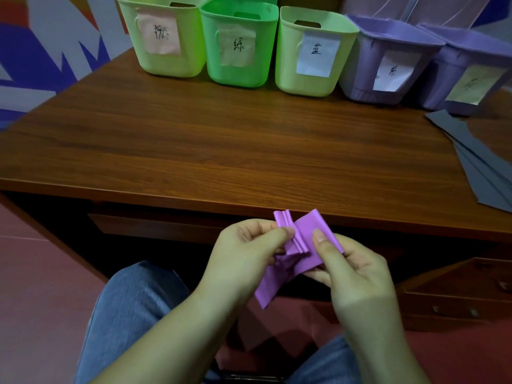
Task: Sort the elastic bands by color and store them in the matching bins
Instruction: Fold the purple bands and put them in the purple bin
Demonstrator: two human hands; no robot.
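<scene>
A wide purple elastic band [302, 231], partly folded into pleats, is held in front of the table's near edge, above my lap. My left hand [246, 250] pinches its pleated left part between thumb and fingers. My right hand [352, 270] grips its right part, thumb on top. A loose end hangs down between the hands. Along the back of the wooden table [221, 139] stand labelled bins: a light green one [163, 62], a green one [238, 73], a pale green one [288, 79] and two purple ones [363, 79], [440, 90].
Several grey sheets [482, 167] lie fanned out at the table's right edge. A wooden drawer unit [457, 295] stands at the lower right, beside my knees in blue jeans. A patterned wall rises at the left.
</scene>
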